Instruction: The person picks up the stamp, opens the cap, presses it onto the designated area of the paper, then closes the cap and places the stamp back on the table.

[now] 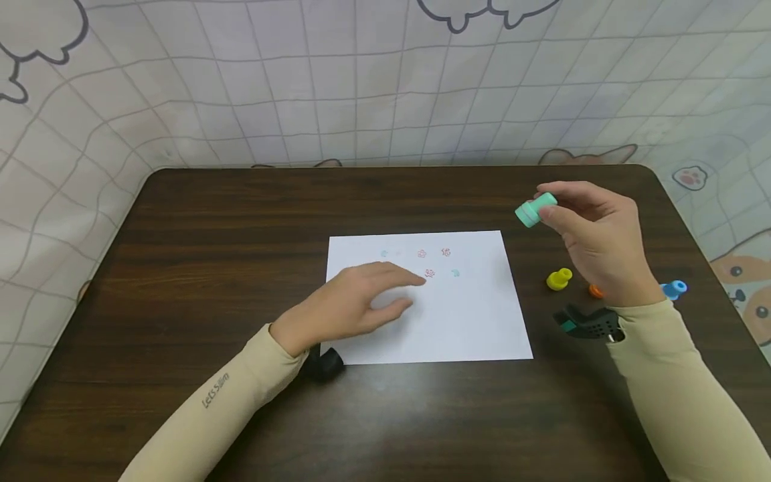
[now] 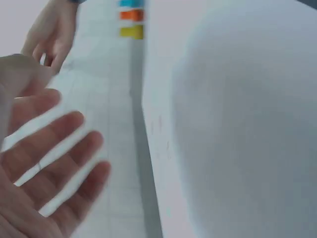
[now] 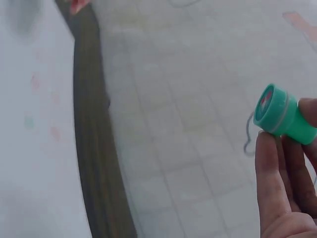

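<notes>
My right hand [image 1: 605, 237] pinches a mint-green toy stamp [image 1: 535, 209] between thumb and fingers, raised over the right of the table. In the right wrist view the round end of the green stamp [image 3: 277, 111] shows a red and white patch inside its rim. My left hand [image 1: 352, 301] reaches over the white sheet of paper [image 1: 476, 321] with its fingers extended and apart, holding nothing. Beyond its fingertips, several small red and blue-green printed marks [image 1: 446, 252] dot the upper part of the paper.
Under the right hand stand a yellow stamp [image 1: 559, 279], an orange stamp [image 1: 595, 291] partly hidden by the wrist, and a blue stamp [image 1: 674, 289]. The dark wooden table [image 1: 211, 268] ends at a wall covering [image 1: 373, 87] with a grid pattern.
</notes>
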A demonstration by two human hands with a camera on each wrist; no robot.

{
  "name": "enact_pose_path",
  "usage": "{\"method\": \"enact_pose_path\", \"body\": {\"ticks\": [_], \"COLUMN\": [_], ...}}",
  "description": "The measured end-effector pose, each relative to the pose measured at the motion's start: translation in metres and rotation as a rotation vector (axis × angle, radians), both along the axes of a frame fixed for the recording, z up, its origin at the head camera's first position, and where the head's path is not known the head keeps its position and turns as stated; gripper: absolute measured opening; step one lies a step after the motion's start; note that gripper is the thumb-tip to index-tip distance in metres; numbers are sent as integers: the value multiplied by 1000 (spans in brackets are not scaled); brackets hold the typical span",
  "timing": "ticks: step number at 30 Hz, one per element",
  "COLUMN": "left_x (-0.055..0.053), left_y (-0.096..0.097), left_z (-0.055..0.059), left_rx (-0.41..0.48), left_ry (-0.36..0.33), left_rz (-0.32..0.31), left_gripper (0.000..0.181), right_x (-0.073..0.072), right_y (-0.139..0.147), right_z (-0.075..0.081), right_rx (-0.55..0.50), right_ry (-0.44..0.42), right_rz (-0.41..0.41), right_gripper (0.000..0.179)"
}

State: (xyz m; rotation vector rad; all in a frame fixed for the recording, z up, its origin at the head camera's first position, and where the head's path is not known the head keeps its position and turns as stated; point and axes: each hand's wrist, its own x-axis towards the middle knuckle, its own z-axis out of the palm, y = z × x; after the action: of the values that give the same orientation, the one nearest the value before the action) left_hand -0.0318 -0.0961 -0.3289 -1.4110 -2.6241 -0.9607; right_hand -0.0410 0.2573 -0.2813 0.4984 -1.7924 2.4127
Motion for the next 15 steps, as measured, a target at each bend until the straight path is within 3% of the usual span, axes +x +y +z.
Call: {"method": "enact_pose_path", "body": {"ticks": [3, 8, 11, 15], "left_x": [-9, -16, -18, -17], "left_y": [-6, -15, -16, -16], "left_z": [3, 7, 10, 13], "left_rx": [159, 394, 509, 616], "left_ry": [-210, -458, -567, -643], "left_rz": [80, 202, 238, 272], "left_gripper": [28, 22, 21, 21], "right_x": [0, -2, -4, -6], "right_y": [-19, -46, -56, -69], "right_z": [6, 13, 13, 10], "right_rx": [-17, -3, -30, -41], "right_ry": [-16, -32, -46, -71], "right_rz": [-7, 8, 37, 48], "right_gripper": [31, 28, 28, 26]}}
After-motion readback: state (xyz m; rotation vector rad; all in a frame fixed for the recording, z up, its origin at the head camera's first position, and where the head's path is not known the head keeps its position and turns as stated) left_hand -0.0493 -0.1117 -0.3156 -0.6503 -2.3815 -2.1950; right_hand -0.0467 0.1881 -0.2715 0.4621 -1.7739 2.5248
